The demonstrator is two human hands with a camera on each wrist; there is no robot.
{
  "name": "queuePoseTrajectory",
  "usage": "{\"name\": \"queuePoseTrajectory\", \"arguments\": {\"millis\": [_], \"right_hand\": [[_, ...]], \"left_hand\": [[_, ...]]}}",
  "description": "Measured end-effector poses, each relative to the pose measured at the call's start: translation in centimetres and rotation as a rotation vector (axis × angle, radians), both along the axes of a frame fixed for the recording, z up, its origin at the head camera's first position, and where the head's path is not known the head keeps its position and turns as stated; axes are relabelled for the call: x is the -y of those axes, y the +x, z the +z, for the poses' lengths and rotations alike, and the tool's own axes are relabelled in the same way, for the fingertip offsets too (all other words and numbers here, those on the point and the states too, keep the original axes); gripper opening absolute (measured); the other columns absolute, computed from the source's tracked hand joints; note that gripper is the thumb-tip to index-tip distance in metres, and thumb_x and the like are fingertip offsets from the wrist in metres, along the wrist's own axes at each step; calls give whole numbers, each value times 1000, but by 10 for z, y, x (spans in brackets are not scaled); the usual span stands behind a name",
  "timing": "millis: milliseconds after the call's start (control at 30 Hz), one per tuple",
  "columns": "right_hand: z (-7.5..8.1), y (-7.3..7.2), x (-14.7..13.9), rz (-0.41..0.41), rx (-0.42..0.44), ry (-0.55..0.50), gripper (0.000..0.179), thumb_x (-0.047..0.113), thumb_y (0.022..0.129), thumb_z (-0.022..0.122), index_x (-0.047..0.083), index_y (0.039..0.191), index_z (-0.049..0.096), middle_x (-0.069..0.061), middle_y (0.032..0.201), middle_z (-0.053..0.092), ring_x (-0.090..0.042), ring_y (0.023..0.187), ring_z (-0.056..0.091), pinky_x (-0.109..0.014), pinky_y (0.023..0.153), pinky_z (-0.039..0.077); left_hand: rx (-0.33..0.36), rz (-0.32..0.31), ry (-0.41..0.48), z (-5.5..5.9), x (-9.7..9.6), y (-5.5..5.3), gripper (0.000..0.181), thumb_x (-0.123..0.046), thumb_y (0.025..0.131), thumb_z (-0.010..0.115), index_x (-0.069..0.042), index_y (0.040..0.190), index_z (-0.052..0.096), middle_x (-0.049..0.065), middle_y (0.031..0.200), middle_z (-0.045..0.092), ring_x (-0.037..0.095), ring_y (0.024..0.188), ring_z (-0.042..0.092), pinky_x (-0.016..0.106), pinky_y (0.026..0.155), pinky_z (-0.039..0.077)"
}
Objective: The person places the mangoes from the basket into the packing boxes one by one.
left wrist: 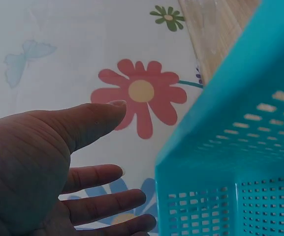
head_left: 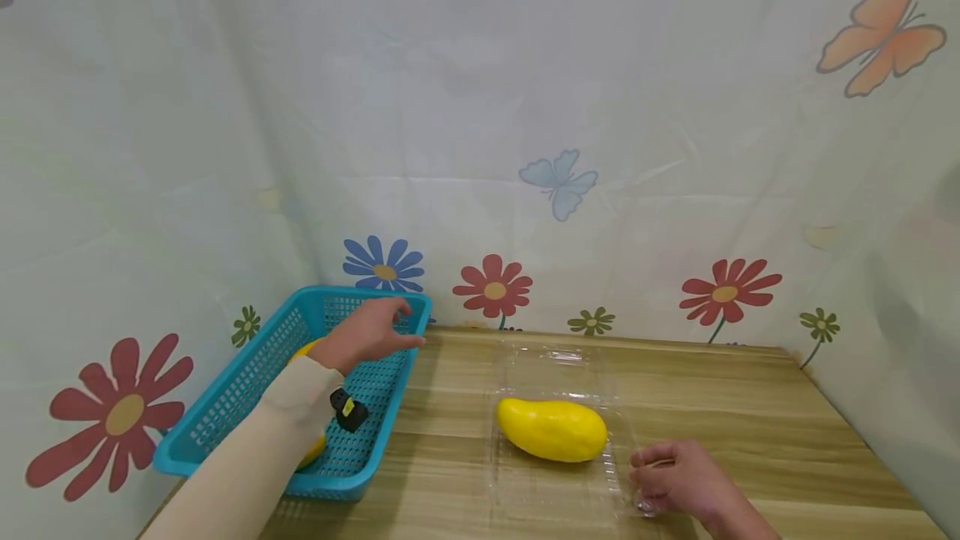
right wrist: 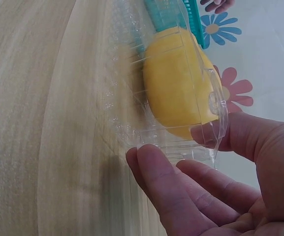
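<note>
A yellow mango [head_left: 553, 430] lies in a clear plastic clamshell box [head_left: 525, 486] on the table, the box's lid folded back toward the wall. My right hand [head_left: 686, 477] pinches the box's right edge; in the right wrist view the thumb [right wrist: 240, 135] is on the inner side and the fingertips [right wrist: 154, 160] are outside. Over the blue-green plastic basket [head_left: 390, 415] at the left hangs my left hand [head_left: 367, 332], thumb and fingers apart, holding nothing. Inside the basket, a yellow fruit [head_left: 311, 452] is mostly hidden behind the left sleeve.
The wood-grain table [head_left: 720, 407] meets a white curtain [head_left: 637, 107] printed with flowers and butterflies at the back and sides. A small black device [head_left: 348, 413] sits at the left wrist. The basket has raised, perforated walls.
</note>
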State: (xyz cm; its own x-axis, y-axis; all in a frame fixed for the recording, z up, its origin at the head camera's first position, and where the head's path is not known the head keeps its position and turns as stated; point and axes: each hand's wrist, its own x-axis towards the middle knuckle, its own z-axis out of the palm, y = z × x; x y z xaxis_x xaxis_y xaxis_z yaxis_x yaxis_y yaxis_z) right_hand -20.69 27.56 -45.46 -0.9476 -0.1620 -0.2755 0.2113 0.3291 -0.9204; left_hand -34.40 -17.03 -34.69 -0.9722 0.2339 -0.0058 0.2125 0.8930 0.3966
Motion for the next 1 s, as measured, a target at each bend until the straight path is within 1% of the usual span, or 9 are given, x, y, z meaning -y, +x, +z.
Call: {"name": "queuePoseTrajectory", "arguments": {"millis": [67, 200, 267, 433, 567, 700, 833, 1000], "right_hand": [[-1, 0, 0, 1, -11, -3, 40, 6, 91, 73, -18, 120, 62, -11, 96, 71, -13, 72, 68, -30, 68, 63], [-1, -1, 0, 6, -21, 5, 40, 6, 92, 72, -19, 120, 61, -10, 95, 72, -13, 71, 68, -29, 68, 63], [-1, -1, 0, 8, -20, 9, 40, 6, 92, 71, -19, 121, 61, -10, 95, 72, -13, 71, 68, -30, 68, 63], [0, 0, 0, 2, -12, 4, 40, 5, 91, 72, -19, 120, 61, -9, 96, 72, -13, 71, 68, -30, 68, 63], [-1, 0, 0, 0, -15, 3, 39, 6, 90, 73, -18, 119, 62, -8, 94, 73, -12, 70, 68, -29, 67, 63], [-3, 0, -1, 9, -35, -9, 40, 5, 89, 73, -19, 118, 62, -8, 93, 73, -13, 70, 69, -30, 67, 63], [-4, 1, -1, 18, -46, -23, 41, 4, 89, 72, -21, 119, 60, -9, 92, 73, -14, 71, 70, -30, 67, 63], [-6, 1, -2, 24, -42, -27, 41, 5, 90, 71, -21, 119, 59, -9, 92, 73, -14, 72, 71, -31, 68, 63]], "left_hand": [[12, 9, 6, -2, 4, -3, 65, -40, 94, 73, -1, 142, 53, 20, 142, 59, 36, 123, 61, 53, 103, 53], [13, 24, -13, -9, 14, -10, 64, -38, 95, 72, 2, 142, 53, 22, 143, 59, 38, 124, 60, 54, 103, 52], [8, 23, -37, -11, 19, -13, 64, -38, 95, 71, 3, 141, 53, 23, 141, 60, 38, 122, 61, 54, 102, 53], [31, 42, -44, -15, 31, -19, 66, -39, 96, 70, 3, 143, 51, 25, 141, 59, 38, 120, 61, 55, 101, 52], [44, 79, -54, -19, 37, -25, 69, -39, 96, 70, 4, 145, 48, 27, 145, 55, 41, 124, 59, 56, 103, 51], [43, 112, -56, -23, 43, -30, 67, -36, 96, 71, 5, 144, 48, 28, 144, 55, 43, 125, 57, 57, 104, 51], [42, 113, -59, -27, 50, -31, 66, -34, 96, 70, 7, 143, 48, 30, 144, 54, 45, 126, 56, 58, 104, 51], [45, 91, -53, -31, 61, -32, 68, -33, 97, 68, 9, 145, 45, 32, 147, 51, 47, 128, 54, 58, 103, 50]]}}
